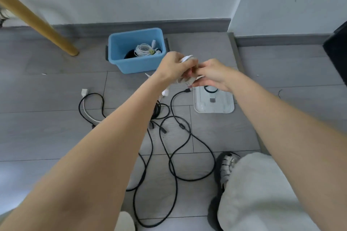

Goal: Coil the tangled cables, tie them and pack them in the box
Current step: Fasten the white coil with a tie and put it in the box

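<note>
Hands met over the floor: the left hand (pixel 171 65) gripped a small white coiled cable (pixel 187 70) while the right hand (pixel 212 75) pinched at its near side, apparently fastening a tie. The open blue plastic box (pixel 120 43), already holding a white cable coil (pixel 144 50), lay just beyond and to the left of that grip, nearer the left hand. Long black tangled cables (pixel 174 155) sprawled on the grey floor (pixel 56 90) below, uncoiled.

Grey plank floor (pixel 47 137): blue box (pixel 138 65), white lid (pixel 223 106), tangled black cables (pixel 175 155), white cable (pixel 88 114)
</note>
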